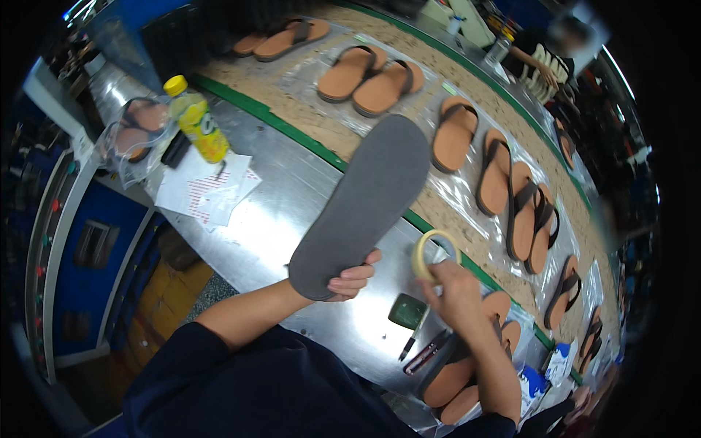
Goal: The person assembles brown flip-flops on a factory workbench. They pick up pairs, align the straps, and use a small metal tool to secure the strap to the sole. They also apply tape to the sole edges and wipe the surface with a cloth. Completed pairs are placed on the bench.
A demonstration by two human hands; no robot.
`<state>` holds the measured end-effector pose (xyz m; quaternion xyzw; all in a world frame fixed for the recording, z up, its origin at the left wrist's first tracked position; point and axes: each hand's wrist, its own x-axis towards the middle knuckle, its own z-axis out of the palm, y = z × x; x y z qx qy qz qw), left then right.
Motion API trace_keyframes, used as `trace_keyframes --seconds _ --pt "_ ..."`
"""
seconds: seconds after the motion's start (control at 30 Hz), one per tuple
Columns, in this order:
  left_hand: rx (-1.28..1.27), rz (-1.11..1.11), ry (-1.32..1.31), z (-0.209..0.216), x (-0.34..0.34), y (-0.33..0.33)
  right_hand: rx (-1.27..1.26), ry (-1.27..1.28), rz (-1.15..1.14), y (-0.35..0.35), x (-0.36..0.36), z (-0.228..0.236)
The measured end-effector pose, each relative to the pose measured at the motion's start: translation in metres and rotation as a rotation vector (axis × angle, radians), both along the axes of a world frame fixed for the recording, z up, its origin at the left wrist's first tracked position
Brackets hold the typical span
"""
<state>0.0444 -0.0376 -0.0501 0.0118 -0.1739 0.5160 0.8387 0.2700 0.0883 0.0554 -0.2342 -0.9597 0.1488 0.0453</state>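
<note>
A grey sandal sole (365, 193) was gripped near one end by the left hand (353, 281), most of it unsupported beyond the fingers; a tape roll (419, 257) was pinched by the right hand (458, 293). Loosely held, the sole could be dropped onto the tabletop (252, 252).

Dark grey sole (358, 204), pale yellow tape (419, 257)

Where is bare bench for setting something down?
The silver metal bench is bare between the red-printed white papers and the held flat dark-grey sole, and between the left hand and dark-green square pad. It's crowded near the right hand: black-and-white pen, tan dark-strapped sandals.
</note>
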Motion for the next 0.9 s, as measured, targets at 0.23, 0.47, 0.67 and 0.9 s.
trace_keyframes --seconds 0.23,0.47,0.67,0.9 --pt "0.011 0.344 0.631 0.04 -0.074 0.038 -0.159 0.167 -0.2 -0.025 -0.029 -0.012" --pt "-0.177 0.72 0.97 0.05 -0.1 0.067 0.062 0.148 -0.758 -0.002 0.025 -0.076" --pt "-0.096 0.787 0.868 0.04 -0.112 0.063 -0.521 0.608 -0.671 0.019 -0.031 -0.018" --pt "0.021 0.714 0.421 0.053 -0.127 0.042 -0.36 0.66 -0.439 0.074 -0.113 0.06"
